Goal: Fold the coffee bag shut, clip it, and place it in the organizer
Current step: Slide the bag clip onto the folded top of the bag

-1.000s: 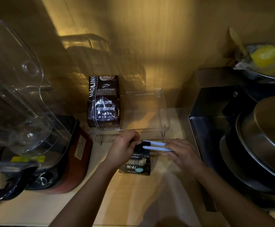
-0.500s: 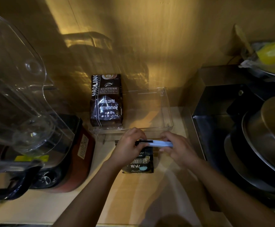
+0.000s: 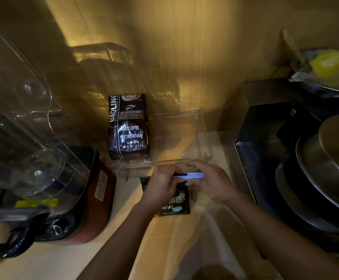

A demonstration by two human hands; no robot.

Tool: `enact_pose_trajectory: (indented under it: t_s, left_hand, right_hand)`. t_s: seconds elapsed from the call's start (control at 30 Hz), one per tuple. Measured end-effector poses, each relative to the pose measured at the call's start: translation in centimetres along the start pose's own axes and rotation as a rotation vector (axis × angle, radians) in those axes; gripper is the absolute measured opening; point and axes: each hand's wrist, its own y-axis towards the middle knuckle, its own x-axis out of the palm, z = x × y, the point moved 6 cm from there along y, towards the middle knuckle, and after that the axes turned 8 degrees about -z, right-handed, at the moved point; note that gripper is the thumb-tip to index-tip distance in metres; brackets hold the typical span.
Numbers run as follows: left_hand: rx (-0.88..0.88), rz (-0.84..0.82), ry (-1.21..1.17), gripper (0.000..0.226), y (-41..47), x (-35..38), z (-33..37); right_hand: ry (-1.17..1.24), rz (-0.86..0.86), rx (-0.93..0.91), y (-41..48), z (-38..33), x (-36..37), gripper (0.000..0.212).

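Note:
A small black coffee bag point(image 3: 173, 207) stands on the wooden counter, just in front of the clear plastic organizer point(image 3: 206, 142). A pale blue and black clip point(image 3: 191, 176) lies across the bag's folded top. My left hand point(image 3: 161, 185) grips the bag's top and the clip's dark end. My right hand point(image 3: 211, 178) pinches the clip's pale end. The fold itself is hidden under my fingers. A larger dark coffee bag point(image 3: 128, 127) stands upright in the organizer's left part.
A blender with a clear jug point(image 3: 19, 126) and a dark red base point(image 3: 96, 190) stands at the left. A steel box point(image 3: 265, 126) and stacked metal pans point(image 3: 326, 168) fill the right. A bowl with something yellow point(image 3: 330, 65) sits behind them. A wooden wall rises behind the organizer.
The clip was open like a fork a second ago; its two arms now lie together over the bag's top. Both hands have drawn closer together on it.

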Motion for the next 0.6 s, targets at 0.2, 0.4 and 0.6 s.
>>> enact_pose_trajectory:
  t_s: [0.2,0.4,0.6]
  left_hand:
    - [-0.035,-0.01,-0.014,0.01,-0.1,0.2,-0.3]
    - [-0.106,-0.053,-0.063,0.008,0.0,0.2,-0.7]
    - [-0.151,0.005,0.005,0.009,0.7,0.2,-0.5]
  right_hand:
    - [0.362,0.046,0.104,-0.7,2.6,-0.5,0.018]
    - [0.48,0.111,0.088,-1.1,2.6,-0.4,0.019]
    - [0.455,0.165,0.095,-0.8,2.3,-0.2,0.02]
